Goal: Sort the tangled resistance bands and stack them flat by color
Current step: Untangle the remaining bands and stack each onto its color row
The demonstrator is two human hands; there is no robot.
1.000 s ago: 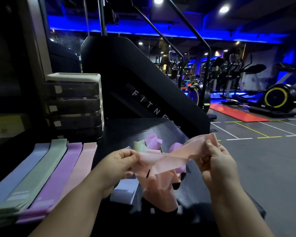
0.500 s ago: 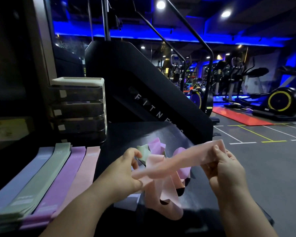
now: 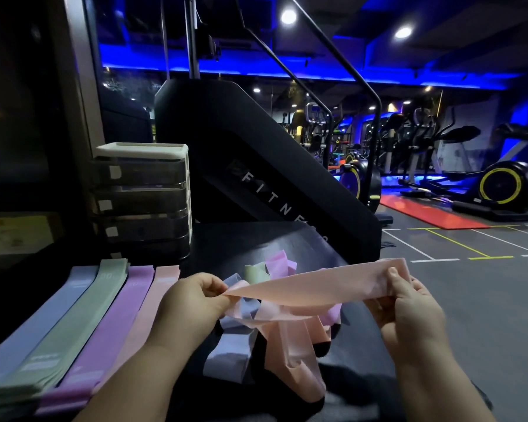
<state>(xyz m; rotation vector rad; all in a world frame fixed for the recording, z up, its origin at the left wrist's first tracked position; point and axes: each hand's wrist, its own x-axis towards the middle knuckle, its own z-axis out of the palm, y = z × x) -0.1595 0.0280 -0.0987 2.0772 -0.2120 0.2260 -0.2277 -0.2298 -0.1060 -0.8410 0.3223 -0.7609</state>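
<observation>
A peach-pink resistance band [image 3: 314, 286] is stretched level between my two hands above the dark table [image 3: 232, 245]. My left hand [image 3: 192, 303] pinches its left end and my right hand [image 3: 409, 312] pinches its right end. Under it lies the tangled pile [image 3: 275, 327] of blue, green, lilac and peach bands. At the left, flat stacks lie side by side: blue stack [image 3: 40, 324], green stack [image 3: 83, 315], purple stack [image 3: 116, 327] and pink stack [image 3: 151, 306].
A small drawer unit [image 3: 144, 199] with a white top stands at the back left of the table. A black stair-climber machine [image 3: 265, 166] rises just behind the table. The gym floor [image 3: 485, 300] drops away on the right, with exercise bikes far off.
My hands have drawn apart and pulled the peach band out straight and taut; a second ago it was twisted and slack between them. The view has shifted slightly downward.
</observation>
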